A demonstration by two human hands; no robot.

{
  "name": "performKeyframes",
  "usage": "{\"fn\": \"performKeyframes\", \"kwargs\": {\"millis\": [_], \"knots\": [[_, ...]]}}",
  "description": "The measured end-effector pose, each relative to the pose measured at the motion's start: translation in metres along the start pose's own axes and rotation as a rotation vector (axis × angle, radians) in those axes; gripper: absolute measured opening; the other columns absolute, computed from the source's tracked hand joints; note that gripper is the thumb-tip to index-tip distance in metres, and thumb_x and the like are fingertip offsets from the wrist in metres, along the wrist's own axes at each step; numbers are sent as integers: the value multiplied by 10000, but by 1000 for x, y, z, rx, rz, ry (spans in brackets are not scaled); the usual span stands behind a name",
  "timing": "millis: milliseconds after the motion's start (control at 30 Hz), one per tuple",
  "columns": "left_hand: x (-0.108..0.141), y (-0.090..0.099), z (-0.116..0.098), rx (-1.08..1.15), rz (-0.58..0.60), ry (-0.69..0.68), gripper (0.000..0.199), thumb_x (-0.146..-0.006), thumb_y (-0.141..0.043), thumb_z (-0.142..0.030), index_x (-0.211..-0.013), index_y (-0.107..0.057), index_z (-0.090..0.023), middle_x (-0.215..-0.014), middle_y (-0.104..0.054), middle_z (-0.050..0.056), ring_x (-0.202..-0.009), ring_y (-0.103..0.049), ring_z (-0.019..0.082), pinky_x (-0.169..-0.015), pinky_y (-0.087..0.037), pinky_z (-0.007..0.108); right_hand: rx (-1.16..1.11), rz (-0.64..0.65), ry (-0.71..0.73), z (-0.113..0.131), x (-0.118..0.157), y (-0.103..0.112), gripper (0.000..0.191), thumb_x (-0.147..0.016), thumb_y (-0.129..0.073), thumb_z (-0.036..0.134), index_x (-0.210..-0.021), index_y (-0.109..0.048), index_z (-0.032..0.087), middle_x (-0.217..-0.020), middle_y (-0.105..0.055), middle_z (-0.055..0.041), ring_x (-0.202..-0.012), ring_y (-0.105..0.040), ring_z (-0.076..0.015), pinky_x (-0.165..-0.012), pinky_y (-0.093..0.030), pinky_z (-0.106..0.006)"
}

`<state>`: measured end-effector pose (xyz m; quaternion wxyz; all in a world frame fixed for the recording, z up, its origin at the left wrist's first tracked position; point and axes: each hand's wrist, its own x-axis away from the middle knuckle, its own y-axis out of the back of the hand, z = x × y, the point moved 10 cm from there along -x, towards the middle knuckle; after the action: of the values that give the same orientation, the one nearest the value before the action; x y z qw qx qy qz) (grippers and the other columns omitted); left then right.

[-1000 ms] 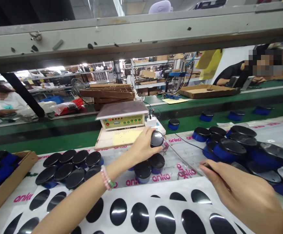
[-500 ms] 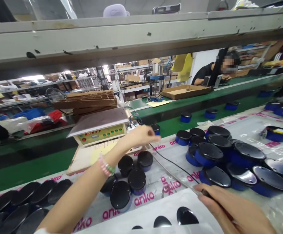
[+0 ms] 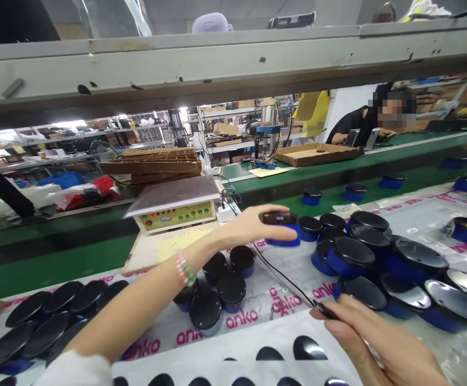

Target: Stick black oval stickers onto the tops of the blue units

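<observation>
My left hand (image 3: 263,225), with a beaded bracelet (image 3: 185,268) on the wrist, reaches over the plastic-covered work surface. Its thumb and fingers are closed around a round black-and-blue part (image 3: 284,241), its dark top side toward the fingers. At the lower right, my right hand (image 3: 378,338) pinches a slim dark tool (image 3: 326,310); its exact kind cannot be made out. A thin black cable (image 3: 276,272) runs up from near the tool toward the control box. Below lies a white sheet (image 3: 233,328) with black oval pieces (image 3: 309,347).
Several black-topped blue parts stand in a right cluster (image 3: 352,252), a middle cluster (image 3: 231,289) and a left group (image 3: 52,327). A control box (image 3: 177,214) sits behind. Other parts (image 3: 355,191) rest on the green conveyor (image 3: 249,187). A shelf beam (image 3: 217,59) crosses overhead; a co-worker (image 3: 349,120) sits beyond.
My left hand has moved right from beside the control box and now holds a round black-and-blue part. The view has shifted slightly. My right hand keeps the slim tool.
</observation>
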<state>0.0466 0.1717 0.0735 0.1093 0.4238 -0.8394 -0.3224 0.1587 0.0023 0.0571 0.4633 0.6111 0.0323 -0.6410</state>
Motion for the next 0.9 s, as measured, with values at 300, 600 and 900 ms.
{"fn": "performKeyframes", "kwargs": {"millis": [300, 600, 900], "knots": [[151, -17, -19, 513, -137, -7, 837, -537, -633, -762, -1129, -496, -186, -1005, -613, 84, -917, -586, 236, -785, -483, 332, -150, 56, 126, 96, -38, -4, 219, -935, -429, 227, -757, -557, 233, -698, -653, -42, -655, -647, -195, -537, -473, -290], [213, 13, -25, 36, -474, -64, 708, -771, -461, -691, -1277, -293, -224, -1149, -512, 113, -974, -576, 218, -848, -498, 361, -98, 209, 193, 130, -34, -19, 295, -916, -458, 191, -632, -537, 191, -541, -492, 0, -463, -502, -129, -436, -341, -265], [247, 2, -87, -836, -687, -495, 529, -872, -559, -344, -1300, -414, -69, -1192, -474, 150, -1196, -426, 276, -1023, -410, 421, -443, 344, 80, 122, -33, -53, 143, -920, -392, 131, -885, -506, 210, -755, -615, -12, -639, -613, -129, -531, -468, -202]]}}
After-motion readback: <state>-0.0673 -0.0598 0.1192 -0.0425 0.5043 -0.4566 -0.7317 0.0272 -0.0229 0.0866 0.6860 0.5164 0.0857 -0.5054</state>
